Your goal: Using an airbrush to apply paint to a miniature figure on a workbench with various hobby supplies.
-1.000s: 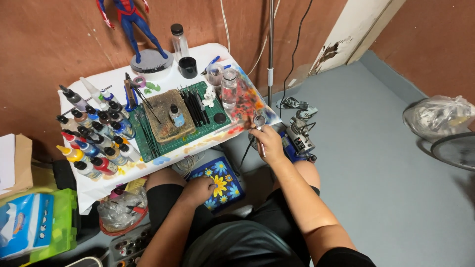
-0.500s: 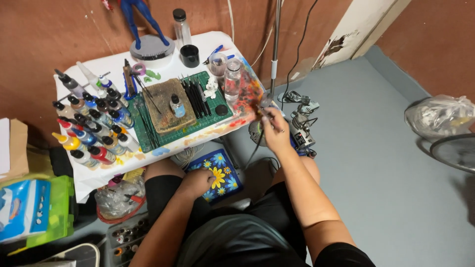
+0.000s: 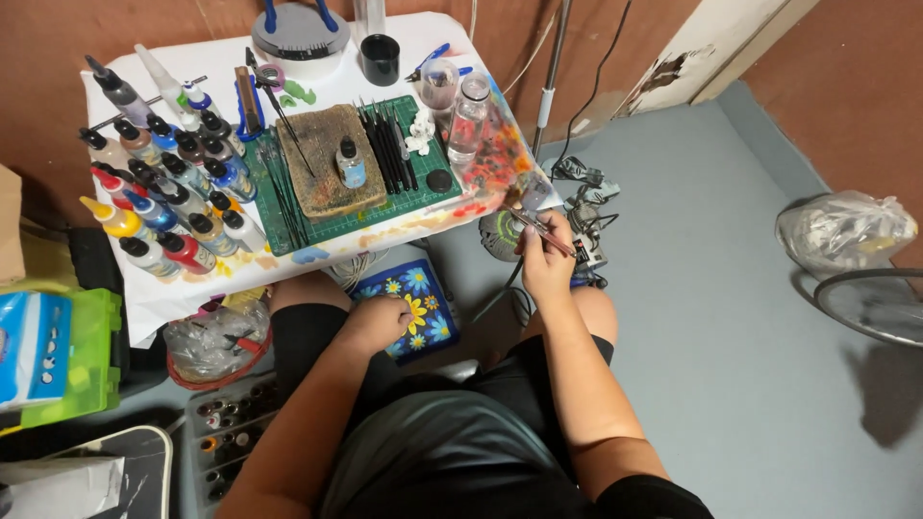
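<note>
Grey floor (image 3: 692,288) | right hand (image 3: 546,258) clamped on thin tool (image 3: 540,229), raised since | left hand (image 3: 377,322) fisted, unmoved

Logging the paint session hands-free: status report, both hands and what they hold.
Right hand fingers shut on thin brush, off the table's right edge. Left hand resting on knee beside flowered blue pad. Cables cluttered just beyond the brush.
</note>
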